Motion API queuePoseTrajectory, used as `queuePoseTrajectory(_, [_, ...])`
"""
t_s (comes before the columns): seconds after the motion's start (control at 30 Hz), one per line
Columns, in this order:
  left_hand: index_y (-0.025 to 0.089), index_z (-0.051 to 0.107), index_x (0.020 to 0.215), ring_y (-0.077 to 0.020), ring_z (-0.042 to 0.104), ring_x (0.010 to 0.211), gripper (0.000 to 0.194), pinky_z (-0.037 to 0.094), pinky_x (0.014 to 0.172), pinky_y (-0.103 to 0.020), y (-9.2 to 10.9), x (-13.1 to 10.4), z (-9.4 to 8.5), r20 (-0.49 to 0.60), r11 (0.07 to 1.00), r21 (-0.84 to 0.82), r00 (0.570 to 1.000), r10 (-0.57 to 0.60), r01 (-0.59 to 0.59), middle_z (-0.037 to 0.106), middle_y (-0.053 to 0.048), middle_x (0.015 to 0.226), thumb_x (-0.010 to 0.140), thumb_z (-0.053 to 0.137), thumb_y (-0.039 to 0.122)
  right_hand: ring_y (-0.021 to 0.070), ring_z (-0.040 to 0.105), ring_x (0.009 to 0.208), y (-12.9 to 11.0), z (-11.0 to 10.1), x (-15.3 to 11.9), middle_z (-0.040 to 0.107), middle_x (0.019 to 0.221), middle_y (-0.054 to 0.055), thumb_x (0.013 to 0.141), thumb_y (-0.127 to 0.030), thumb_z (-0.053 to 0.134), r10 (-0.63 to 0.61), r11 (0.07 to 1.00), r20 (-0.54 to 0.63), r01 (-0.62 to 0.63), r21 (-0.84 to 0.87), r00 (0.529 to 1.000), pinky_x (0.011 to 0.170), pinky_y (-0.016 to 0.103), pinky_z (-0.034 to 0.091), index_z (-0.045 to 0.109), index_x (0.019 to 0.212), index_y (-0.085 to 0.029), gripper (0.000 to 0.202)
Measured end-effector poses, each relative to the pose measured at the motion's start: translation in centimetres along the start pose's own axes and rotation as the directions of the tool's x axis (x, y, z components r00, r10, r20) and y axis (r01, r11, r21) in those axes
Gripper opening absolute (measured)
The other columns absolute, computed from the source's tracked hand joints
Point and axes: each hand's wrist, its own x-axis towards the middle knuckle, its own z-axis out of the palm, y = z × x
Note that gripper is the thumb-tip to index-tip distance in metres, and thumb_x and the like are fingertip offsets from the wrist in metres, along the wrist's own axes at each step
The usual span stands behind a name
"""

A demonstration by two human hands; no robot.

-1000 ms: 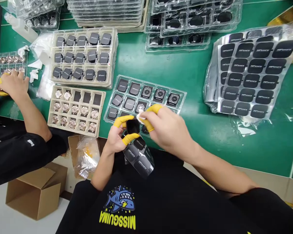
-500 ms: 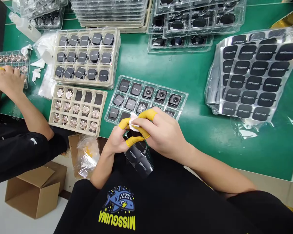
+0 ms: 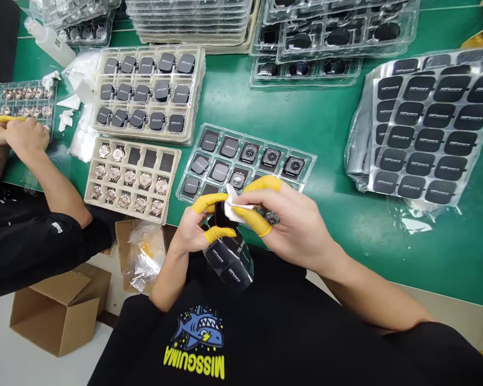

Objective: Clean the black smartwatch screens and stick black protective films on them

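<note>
My left hand (image 3: 193,228), with yellow finger covers, grips a dark watch face (image 3: 222,214) between thumb and fingers. A curled strip of black labels (image 3: 227,262) hangs just below that hand. My right hand (image 3: 293,220), also in yellow finger covers, pinches a white cloth (image 3: 234,206) against or right beside the watch face's right edge. Behind both hands lies a clear tray (image 3: 310,161) with square watches, some covered by black labels; my hands hide part of its front row.
At left, another person's hands (image 3: 26,136) work at a tray of small watches (image 3: 24,94). A beige tray of round watches (image 3: 161,210) and stacked trays (image 3: 201,80) stand left of centre. Label sheets (image 3: 422,139) lie at right, more clear trays (image 3: 306,83) at the back.
My right hand has moved a little to the right, and more of the white cloth and the dark watch face shows. The whole view has shifted slightly. The other person's hands have come closer together.
</note>
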Motion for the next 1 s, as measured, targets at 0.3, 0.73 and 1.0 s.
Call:
queuePoseTrajectory(0.3, [0.02, 0.073, 0.14, -0.023, 0.085, 0.09, 0.072, 0.069, 0.083, -0.032, -0.9, -0.3, 0.2, -0.016, 0.985, 0.17, 1.0, 0.02, -0.017, 0.088, -0.008, 0.11, 0.088, 0.095, 0.064, 0.0264, 0.066, 0.09, 0.3, 1.9, 0.4, 0.073, 0.095, 0.008, 0.104, -0.007, 0.059, -0.079, 0.944, 0.111, 0.11, -0.311, 0.991, 0.072, 0.037, 0.052, 0.076, 0.113, -0.024, 0.026])
queuePoseTrajectory(0.73, [0.022, 0.069, 0.149, -0.0236, 0.088, 0.097, 0.07, 0.07, 0.086, -0.031, 0.0, 0.3, -0.4, -0.05, 0.987, 0.151, 0.997, 0.059, -0.051, 0.088, -0.01, 0.116, 0.093, 0.094, 0.056, 0.0235, 0.073, 0.088, 0.5, 0.4, 0.4, 0.077, 0.1, 0.007, 0.108, -0.014, 0.069, -0.045, 0.974, -0.053, 0.032, -0.226, 0.998, 0.074, 0.038, 0.057, 0.075, 0.113, -0.026, 0.014])
queuePoseTrajectory(1.0, [0.02, 0.07, 0.149, -0.0284, 0.088, 0.107, 0.076, 0.072, 0.095, -0.036, -1.1, -0.1, -0.2, -0.086, 0.983, 0.172, 0.994, 0.074, -0.058, 0.087, -0.013, 0.124, 0.09, 0.094, 0.063, 0.0263, 0.066, 0.088, 0.4, 2.4, 1.2, 0.074, 0.095, 0.01, 0.106, -0.01, 0.06, -0.097, 0.921, 0.08, 0.12, -0.369, 0.992, 0.073, 0.039, 0.052, 0.079, 0.112, -0.022, 0.023])
